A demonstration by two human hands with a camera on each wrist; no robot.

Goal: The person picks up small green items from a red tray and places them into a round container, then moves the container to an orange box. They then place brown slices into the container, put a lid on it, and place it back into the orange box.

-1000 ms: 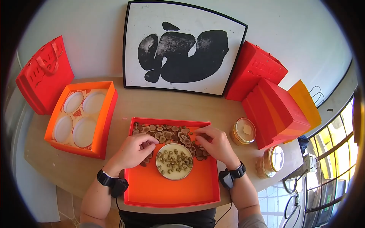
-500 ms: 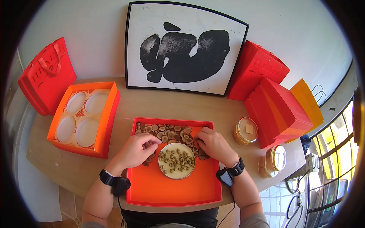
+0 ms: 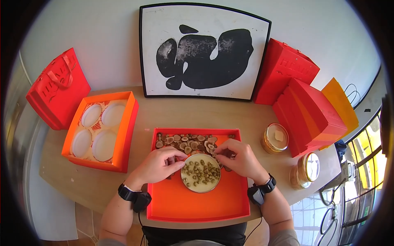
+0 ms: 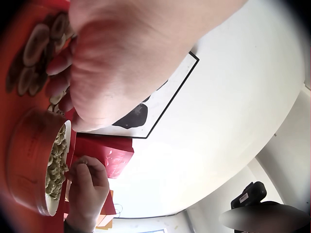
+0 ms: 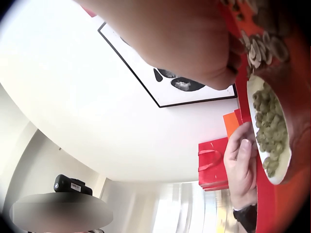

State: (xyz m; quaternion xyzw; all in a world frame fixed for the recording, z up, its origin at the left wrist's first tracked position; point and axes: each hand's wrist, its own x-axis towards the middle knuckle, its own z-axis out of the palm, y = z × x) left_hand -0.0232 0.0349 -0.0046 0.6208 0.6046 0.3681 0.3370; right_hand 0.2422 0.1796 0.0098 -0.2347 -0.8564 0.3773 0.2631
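A round container with small greenish-brown dried pieces stands in the red-orange tray. Brown dried slices lie behind it along the tray's back. Left hand hovers by the container's left rim, thumb and fingers loosely curled; in the right wrist view this hand shows nothing held. Right hand is bent near the upper right rim. In the left wrist view its thumb and fingers come together beside the pieces; whether they pinch one cannot be told.
At the left are an orange box with four round recesses and a red bag. A framed black-and-white picture leans on the wall. Two lidded jars, another red bag and a red box stand right.
Right hand has moved left and toward the person, from over the slices to the container's edge. Left hand has come slightly nearer the container's rim. The whole view has shifted a little.
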